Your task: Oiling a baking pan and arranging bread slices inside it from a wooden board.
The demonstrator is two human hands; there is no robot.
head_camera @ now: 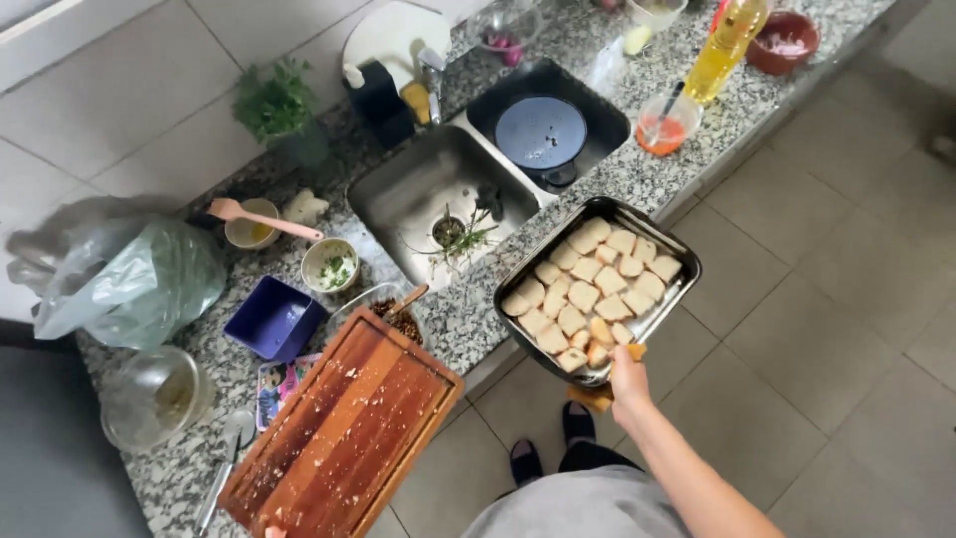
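Nearest of all, the person's right hand (627, 379) is closed on the near end of a dark metal baking tray (677, 289), with an orange cloth (597, 397) tucked under the grip. That tray is full of pale bread pieces (588, 294) laid in rows; it hangs mostly out past the front edge of the granite counter (617, 179), over the tiled floor (827, 299), its far corner about level with the counter's front edge beside the sink (428, 194). At the counter's near left corner lies a wooden cutting board (349, 428), dusted with crumbs and jutting over the front edge. Only a fingertip of the left hand (271, 532) shows at the board's lower end, so I cannot tell how it grips. Just behind the board sit a blue square dish (271, 319) and a small white bowl of chopped herbs (331, 265). A dark pan (541, 132) rests in the second basin (597, 100) farther along. Toward the counter's far right end stand a bottle of yellow oil (727, 45) and a cup of orange liquid (664, 125). A crumpled plastic bag (129, 274) sits at the back left.
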